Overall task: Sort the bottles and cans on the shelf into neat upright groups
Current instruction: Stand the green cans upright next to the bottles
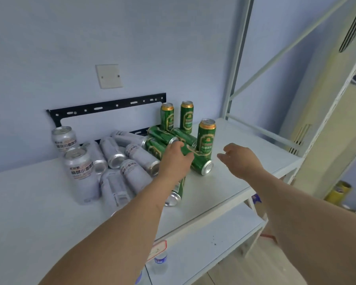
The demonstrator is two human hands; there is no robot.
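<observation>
On the white shelf board (230, 188), closest to the viewer and just under the wrist of the left hand (174, 161), a green aluminium beer can (177, 195) lies on its side with its silver end facing out. The left hand itself curls its fingers round another toppled green can (199, 162), thumb on the near side and fingertips over the top of it. To the right of that hand and well apart from any can, the right hand (242, 159) hovers above the board with its fingers loosely spread and holding nothing. Left of the left hand lies a heap of silver-grey cans (115, 161), most tipped over, with one standing silver-grey can (81, 171) at its near left and a second upright silver can (64, 138) behind it. Just beyond the left hand's fingertips stands a tall green and gold can (206, 136), with more green cans lying (162, 135) beside it. Farthest back, near the wall, two upright green cans (167, 117) stand side by side.
</observation>
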